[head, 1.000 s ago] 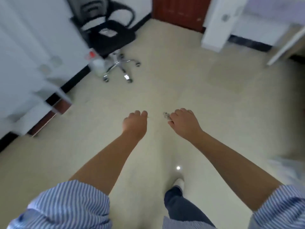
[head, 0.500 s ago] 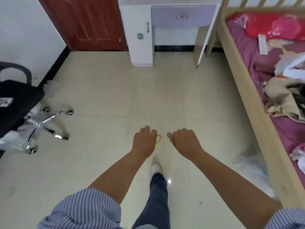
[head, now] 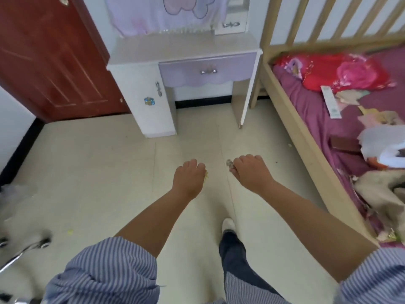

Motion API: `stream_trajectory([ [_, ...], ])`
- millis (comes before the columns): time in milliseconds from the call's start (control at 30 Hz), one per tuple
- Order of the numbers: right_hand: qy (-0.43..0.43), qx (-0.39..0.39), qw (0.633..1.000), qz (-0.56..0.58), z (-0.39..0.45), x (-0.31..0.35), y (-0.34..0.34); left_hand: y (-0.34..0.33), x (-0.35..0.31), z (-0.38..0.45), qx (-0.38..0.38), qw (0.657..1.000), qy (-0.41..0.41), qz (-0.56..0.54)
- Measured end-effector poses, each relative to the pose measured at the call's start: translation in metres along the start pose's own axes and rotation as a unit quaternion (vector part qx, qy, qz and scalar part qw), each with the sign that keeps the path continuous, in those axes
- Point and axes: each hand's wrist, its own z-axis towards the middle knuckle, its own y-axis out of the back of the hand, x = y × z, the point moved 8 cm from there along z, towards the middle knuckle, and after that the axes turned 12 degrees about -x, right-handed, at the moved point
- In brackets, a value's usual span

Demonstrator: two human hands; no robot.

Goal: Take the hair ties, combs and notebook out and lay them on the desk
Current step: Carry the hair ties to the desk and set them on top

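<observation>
Room: small bedroom, pale tiled floor (head: pixel 98 172) taking up most of the view, white walls with a black skirting strip along the bottom.
Door: dark red wooden door (head: pixel 50 58) at the top left, shut.
Bench: white dressing bench (head: pixel 182 49) straight ahead against the far wall, right between the door and the bed. Its top looks bare, though it's a bit blurry up there.
Drawer: lilac drawer (head: pixel 208 71) with a metal handle under the top, closed. White cupboard door below left of it with its own handle.
Cloth: pale lilac patterned cloth (head: pixel 164 14) hanging over the back of the bench.
Bed: light wooden-framed bed (head: pixel 306 137) down the right side, purple sheet, red flowery pillow (head: pixel 341 71), loose papers and clothes scattered on top.
Chair: chrome wheeled base of an office chair (head: pixel 22 249) poking in at the lower left.
Left hand: left hand (head: pixel 188 178) held out over the floor, fingers curled into a loose fist around a yellow hair tie (head: pixel 206 176), only a sliver peeking out.
Right hand: right hand (head: pixel 249 172) just beside it, not touching, clenched on a small greyish hair tie (head: pixel 229 163), I think, too small to be sure.
Person: striped blue sleeves pushed up, dark trousers, one white shoe (head: pixel 228 223) forward on the tiles.
</observation>
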Motion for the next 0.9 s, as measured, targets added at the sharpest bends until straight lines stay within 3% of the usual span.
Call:
stream_trajectory([
  [300,0.023,-0.010,0.998,0.059,0.285,-0.079,-0.072,-0.024,0.129,0.254,-0.016,0.994,0.101,0.032],
  [467,-0.005,-0.021,0.994,0.109,0.416,-0.105,-0.112,-0.057,0.199,0.365,0.035,0.990,0.134,0.038],
  [800,-0.107,0.069,0.984,0.127,0.663,-0.182,-0.194,-0.109,0.331,0.633,0.086,0.986,0.131,-0.055],
  [900,-0.139,0.102,0.978,0.120,0.714,-0.208,-0.217,-0.120,0.358,0.698,0.085,0.974,0.171,-0.121],
])
